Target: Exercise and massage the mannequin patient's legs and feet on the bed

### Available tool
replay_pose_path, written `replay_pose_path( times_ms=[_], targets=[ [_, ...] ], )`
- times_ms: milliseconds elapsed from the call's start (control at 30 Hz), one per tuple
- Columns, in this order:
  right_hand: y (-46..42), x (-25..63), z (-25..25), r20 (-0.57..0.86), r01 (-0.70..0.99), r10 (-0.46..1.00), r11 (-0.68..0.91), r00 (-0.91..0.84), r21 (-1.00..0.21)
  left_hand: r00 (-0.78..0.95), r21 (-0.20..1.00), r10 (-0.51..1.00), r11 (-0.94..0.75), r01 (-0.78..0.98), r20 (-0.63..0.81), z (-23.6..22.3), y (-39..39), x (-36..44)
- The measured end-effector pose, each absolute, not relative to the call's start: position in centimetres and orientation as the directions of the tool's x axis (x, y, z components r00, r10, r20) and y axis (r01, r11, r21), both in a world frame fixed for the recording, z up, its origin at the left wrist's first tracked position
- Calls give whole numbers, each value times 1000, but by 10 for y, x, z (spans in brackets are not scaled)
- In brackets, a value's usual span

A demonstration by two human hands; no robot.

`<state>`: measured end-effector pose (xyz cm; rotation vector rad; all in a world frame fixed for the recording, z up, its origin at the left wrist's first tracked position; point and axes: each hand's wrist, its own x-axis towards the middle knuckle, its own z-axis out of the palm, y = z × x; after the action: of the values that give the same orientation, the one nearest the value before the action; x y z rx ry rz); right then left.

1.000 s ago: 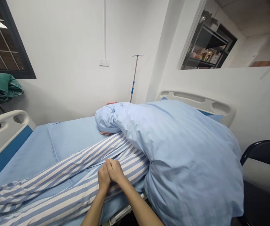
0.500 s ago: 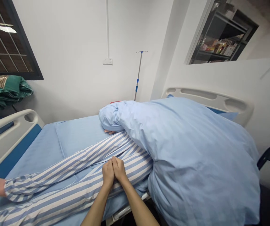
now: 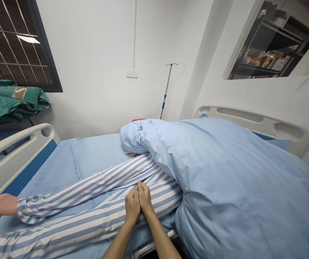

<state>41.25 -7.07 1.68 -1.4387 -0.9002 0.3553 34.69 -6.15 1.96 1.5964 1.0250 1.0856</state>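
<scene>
My left hand [image 3: 132,203] and my right hand [image 3: 144,196] are held together side by side, fingers curled in, knuckles touching. Nothing shows sticking out of either one. They are above the near thigh of striped trousers [image 3: 89,225], worn by a figure lying on the bed; whether they touch the cloth I cannot tell. A bare foot [image 3: 4,204] pokes out at the left. A light blue quilt [image 3: 219,172], bunched up, covers the figure's upper body. Some fingertips [image 3: 130,153] peek from under the quilt's far edge.
The bed has a blue sheet [image 3: 97,153], a footboard [image 3: 22,142] at left and a headboard [image 3: 254,118] at right. An IV pole [image 3: 166,91] stands behind it. Green cloth [image 3: 5,102] lies piled at far left. Shelves [image 3: 267,54] show through a wall opening.
The view has swung slightly left, so the bed, quilt and wall appear further right, and more of the foot shows. My hands stay together in the same pose over the thigh.
</scene>
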Motion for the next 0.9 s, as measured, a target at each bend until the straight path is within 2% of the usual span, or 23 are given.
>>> replay_pose_path(
  times_ms=[200,400,700,900],
  targets=[
    [-71,413,25,292,302,736,124,610,-945,256,960,950,-224,166,178,18,-60,347],
    [-76,417,43,362,428,796,144,486,-892,293,959,940,-232,165,176,16,-59,346],
    [-78,420,14,375,458,803,146,462,-877,274,975,956,-154,160,106,23,-60,346],
    [-79,423,19,346,346,765,172,543,-922,280,992,957,-101,74,76,37,-58,359]
  ],
)
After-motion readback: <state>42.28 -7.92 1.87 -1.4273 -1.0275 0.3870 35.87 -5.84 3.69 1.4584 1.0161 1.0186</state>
